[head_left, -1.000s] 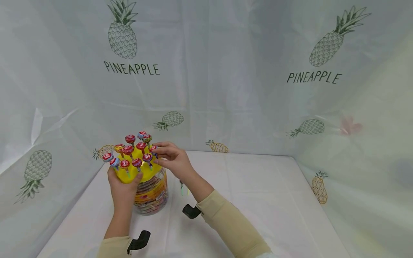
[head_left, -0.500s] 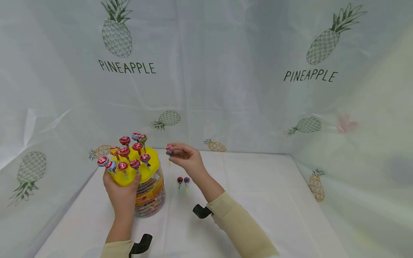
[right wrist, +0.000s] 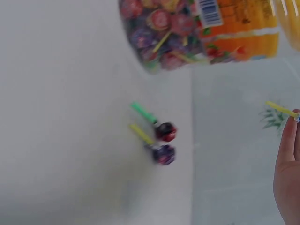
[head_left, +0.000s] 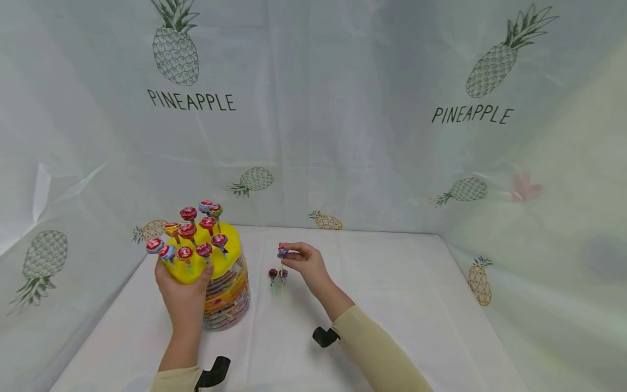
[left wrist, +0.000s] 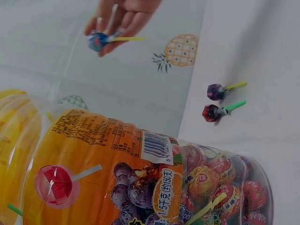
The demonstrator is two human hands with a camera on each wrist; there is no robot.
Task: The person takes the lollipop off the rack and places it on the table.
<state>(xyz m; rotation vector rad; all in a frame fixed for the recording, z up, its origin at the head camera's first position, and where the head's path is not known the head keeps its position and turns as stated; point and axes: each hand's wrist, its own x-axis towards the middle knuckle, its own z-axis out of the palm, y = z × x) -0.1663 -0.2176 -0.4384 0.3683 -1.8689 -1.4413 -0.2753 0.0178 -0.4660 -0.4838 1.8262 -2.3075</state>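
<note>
A clear plastic jar point(head_left: 227, 296) of wrapped lollipops stands at the left of the table, its yellow lid point(head_left: 227, 264) bearing several lollipops stuck upright. My left hand point(head_left: 186, 291) grips the lid's near side, thumb on the front rim. To the right, my right hand point(head_left: 311, 267) pinches a blue-and-red lollipop point(left wrist: 98, 41) near its head, its yellow stick point(right wrist: 280, 108) pointing away from the fingers. In the head view that stick hangs down above two lollipops lying on the table: a dark red one with a green stick point(left wrist: 213, 113) and a purple one with a yellow stick point(left wrist: 217, 92).
White cloth point(head_left: 392, 305) covers the table. Behind and at both sides hang pale sheets point(head_left: 343, 136) printed with pineapples. A black bracket sits on each wrist, the left one point(head_left: 215, 372) and the right one point(head_left: 325, 337).
My right hand has drawn the lollipop away from the lid, then carried it right and down toward the two on the table. The left hand keeps its grip on the lid.
</note>
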